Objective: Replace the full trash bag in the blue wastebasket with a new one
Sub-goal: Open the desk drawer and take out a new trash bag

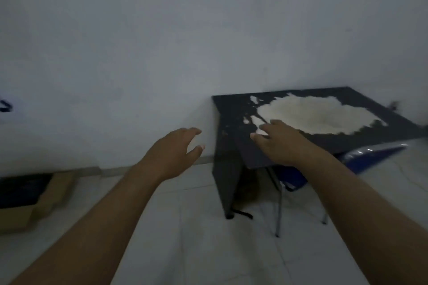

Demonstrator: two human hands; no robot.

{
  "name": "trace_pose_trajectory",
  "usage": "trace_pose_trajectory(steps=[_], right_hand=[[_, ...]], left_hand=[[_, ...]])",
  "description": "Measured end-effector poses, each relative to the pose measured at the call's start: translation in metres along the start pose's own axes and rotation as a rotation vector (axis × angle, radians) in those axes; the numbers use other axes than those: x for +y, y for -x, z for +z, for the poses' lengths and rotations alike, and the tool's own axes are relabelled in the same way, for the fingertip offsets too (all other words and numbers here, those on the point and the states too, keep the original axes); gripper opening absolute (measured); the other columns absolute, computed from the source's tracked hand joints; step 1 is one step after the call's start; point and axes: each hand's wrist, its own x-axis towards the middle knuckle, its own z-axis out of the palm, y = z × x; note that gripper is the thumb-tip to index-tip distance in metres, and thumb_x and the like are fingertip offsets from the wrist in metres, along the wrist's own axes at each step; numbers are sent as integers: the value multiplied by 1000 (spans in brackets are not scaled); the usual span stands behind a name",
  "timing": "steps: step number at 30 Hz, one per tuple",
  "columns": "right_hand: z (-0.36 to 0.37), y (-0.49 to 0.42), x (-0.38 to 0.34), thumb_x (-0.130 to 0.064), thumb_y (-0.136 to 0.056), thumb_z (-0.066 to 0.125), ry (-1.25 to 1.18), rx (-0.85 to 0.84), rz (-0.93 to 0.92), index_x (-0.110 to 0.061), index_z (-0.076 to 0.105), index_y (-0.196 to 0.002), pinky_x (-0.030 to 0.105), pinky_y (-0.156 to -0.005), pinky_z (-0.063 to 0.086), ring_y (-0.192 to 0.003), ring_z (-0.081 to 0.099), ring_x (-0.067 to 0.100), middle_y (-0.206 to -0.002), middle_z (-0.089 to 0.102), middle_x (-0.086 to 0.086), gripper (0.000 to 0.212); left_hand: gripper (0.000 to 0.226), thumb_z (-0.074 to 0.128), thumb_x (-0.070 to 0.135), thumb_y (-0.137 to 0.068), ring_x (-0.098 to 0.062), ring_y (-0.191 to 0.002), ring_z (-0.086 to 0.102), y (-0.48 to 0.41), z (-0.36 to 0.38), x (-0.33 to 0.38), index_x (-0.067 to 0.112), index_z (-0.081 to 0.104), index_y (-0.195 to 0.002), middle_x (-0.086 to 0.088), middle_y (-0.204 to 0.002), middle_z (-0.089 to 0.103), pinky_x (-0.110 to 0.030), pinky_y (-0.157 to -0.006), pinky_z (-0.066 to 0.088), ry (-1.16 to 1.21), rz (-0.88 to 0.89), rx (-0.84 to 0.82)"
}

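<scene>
Neither the blue wastebasket nor any trash bag shows in the head view. My left hand [172, 152] is stretched out in front of the wall, fingers loosely spread, holding nothing. My right hand [278, 143] reaches forward over the front left corner of a dark table [234, 109], fingers relaxed and empty. I cannot tell whether it touches the tabletop. The picture is dim and blurred.
The dark table's top has a large worn pale patch [317, 114]. A blue chair [370, 157] with metal legs is pushed under it on the right. A cardboard box [39, 201] with dark contents sits on the floor at the left, against the white wall. Pale floor tiles lie below.
</scene>
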Motion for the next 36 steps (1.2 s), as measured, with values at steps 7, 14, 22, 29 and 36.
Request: trace_pose_trajectory(steps=[7,14,22,29,36], right_hand=[[-25,97,195,-55,-99,36,-113,90,259,-16,38,-147,47,-115,29,-145,26,25,-158,27,7,63],[-31,124,357,-56,-98,33,-141,134,419,-17,49,-137,45,-105,41,-130,44,27,-144,45,9,57],[-68,103,527,-47,-102,36,-110,156,511,-14,49,-137,40,-104,41,-125,48,27,-139,48,10,51],[-98,57,666,-49,-102,32,-72,113,508,-17,44,-142,36,-103,37,-129,46,25,-144,47,7,53],[-100,2,806,-43,-103,35,-129,36,385,-13,48,-137,36,-103,39,-125,48,25,-139,49,10,47]], left_hand=[[52,45,48,-99,-17,-128,48,-45,102,202,28,38,-147,4,-147,46,-34,-102,44,11,236,-134],[50,45,45,-100,-13,-118,55,-118,198,341,28,39,-146,6,-139,53,-29,-94,48,58,396,-226],[49,49,41,-100,-15,-127,51,-237,298,485,24,43,-146,2,-145,50,-29,-100,43,150,516,-265],[44,51,36,-99,-17,-121,55,-334,361,584,22,46,-141,-1,-136,57,-30,-95,46,169,494,-306],[42,52,38,-98,-13,-110,57,-402,446,655,25,49,-138,2,-132,60,-35,-94,49,188,342,-266]])
